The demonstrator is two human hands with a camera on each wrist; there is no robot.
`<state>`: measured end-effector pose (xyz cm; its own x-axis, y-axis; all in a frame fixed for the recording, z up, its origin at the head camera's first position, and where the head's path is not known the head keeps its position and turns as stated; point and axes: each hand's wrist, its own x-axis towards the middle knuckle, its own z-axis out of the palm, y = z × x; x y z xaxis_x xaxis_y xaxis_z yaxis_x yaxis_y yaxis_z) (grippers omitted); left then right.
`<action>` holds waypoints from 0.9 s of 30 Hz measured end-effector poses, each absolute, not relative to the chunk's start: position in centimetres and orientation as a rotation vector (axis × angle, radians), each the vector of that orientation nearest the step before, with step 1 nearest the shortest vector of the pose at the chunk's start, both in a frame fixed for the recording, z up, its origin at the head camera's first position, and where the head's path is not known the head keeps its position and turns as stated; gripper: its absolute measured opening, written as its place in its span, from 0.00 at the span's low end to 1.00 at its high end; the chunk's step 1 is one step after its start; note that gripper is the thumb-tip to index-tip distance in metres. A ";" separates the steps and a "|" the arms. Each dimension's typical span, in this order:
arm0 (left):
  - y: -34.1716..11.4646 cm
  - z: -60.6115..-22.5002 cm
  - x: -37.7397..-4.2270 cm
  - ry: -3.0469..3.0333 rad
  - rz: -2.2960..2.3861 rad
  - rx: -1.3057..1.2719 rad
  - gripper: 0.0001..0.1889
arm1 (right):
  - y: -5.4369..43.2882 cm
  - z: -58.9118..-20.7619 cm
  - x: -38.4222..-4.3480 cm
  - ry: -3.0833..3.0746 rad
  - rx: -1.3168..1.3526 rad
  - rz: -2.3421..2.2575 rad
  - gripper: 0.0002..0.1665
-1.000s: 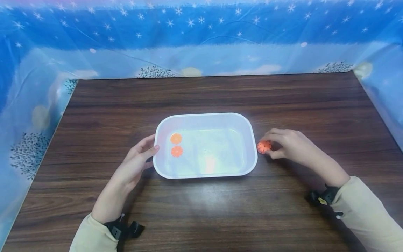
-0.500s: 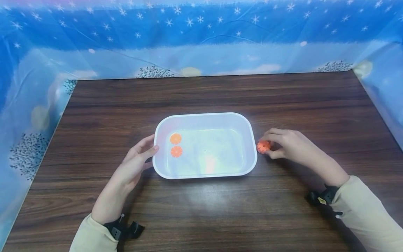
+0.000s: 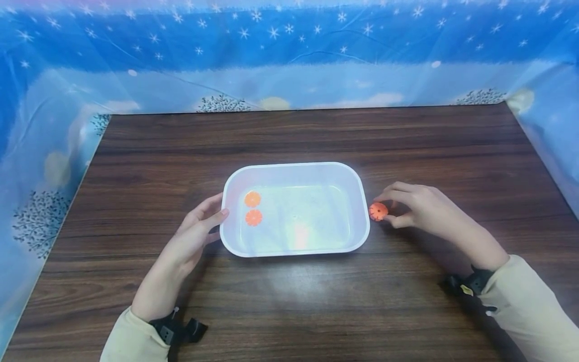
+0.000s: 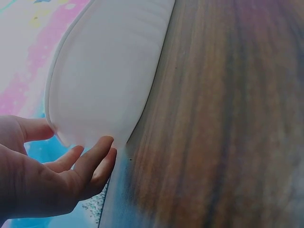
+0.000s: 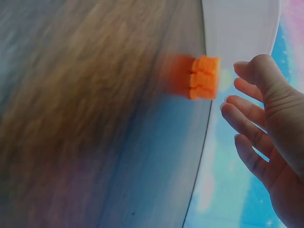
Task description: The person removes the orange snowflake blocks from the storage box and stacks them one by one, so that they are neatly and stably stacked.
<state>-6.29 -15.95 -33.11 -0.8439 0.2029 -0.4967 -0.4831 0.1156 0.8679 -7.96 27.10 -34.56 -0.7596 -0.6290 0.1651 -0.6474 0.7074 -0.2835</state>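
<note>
A white plastic tub [image 3: 296, 251] sits mid-table. My left hand [image 3: 194, 236] holds its left end; the thumb lies over the rim and the fingers touch the outer wall, as the left wrist view also shows. Inside, toward the left, lie two flat notched discs, an orange disc [image 3: 253, 199] and a redder orange disc [image 3: 254, 217]. Just outside the right end stands a short stack of orange notched discs [image 3: 378, 211]. My right hand [image 3: 418, 206] is around this stack, thumb and fingers spread. In the right wrist view, a gap separates the hand [image 5: 270, 118] from the stack [image 5: 205, 78].
The dark wood-grain table [image 3: 289, 311] carries the tub. A blue snowflake-patterned cloth [image 3: 289, 55] rises behind the table and along both sides. Black wrist cameras sit at both cuffs, the left wrist camera [image 3: 178, 329] close above the table.
My right hand has loosened from the orange stack and shifted slightly right, while the stack stays beside the tub. My left hand and the tub look unmoved.
</note>
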 end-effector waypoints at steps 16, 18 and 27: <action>-16.2 -33.3 -6.3 1.897 1.786 -0.250 0.29 | 25.2 -31.3 -9.3 -2.784 1.115 0.564 0.22; -16.3 -33.3 -6.3 1.899 1.783 -0.252 0.29 | 24.8 -30.6 -9.9 -2.808 1.121 0.640 0.21; -16.4 -33.4 -6.3 1.902 1.776 -0.266 0.29 | 21.4 -27.6 -12.6 -2.829 1.205 0.729 0.22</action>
<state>-6.32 -16.37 -33.40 -0.8456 0.2027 -0.4938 -0.4787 0.1214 0.8696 -12.58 21.40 -27.64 -0.7089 -0.6870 0.1596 -0.6785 0.6026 -0.4202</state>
